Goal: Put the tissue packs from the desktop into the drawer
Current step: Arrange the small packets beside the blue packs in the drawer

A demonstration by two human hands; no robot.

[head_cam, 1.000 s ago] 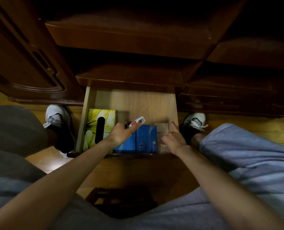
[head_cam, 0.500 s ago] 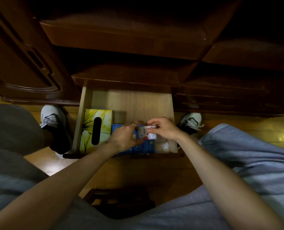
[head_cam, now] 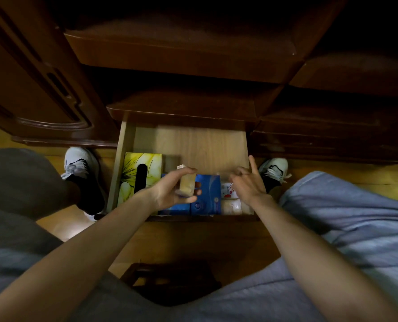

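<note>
Grey fabric over the person's knees fills the near edge, above a glossy wooden floor (head_cam: 188, 242). Beyond it, the left hand (head_cam: 170, 189) curls round a small tan tissue pack (head_cam: 187, 183), held just above the open pale-wood drawer (head_cam: 123, 159). The right hand (head_cam: 247, 184) hovers with loose, spread fingers, holding nothing. Already stowed along the drawer's front are two blue packs (head_cam: 205, 201), a white pack with red print (head_cam: 228, 190), a tan pack (head_cam: 230, 206) and a yellow flowered tissue box (head_cam: 144, 163). Probably little remains; the desktop is out of sight. Dark carved wooden furniture (head_cam: 42, 77) rises behind.
</note>
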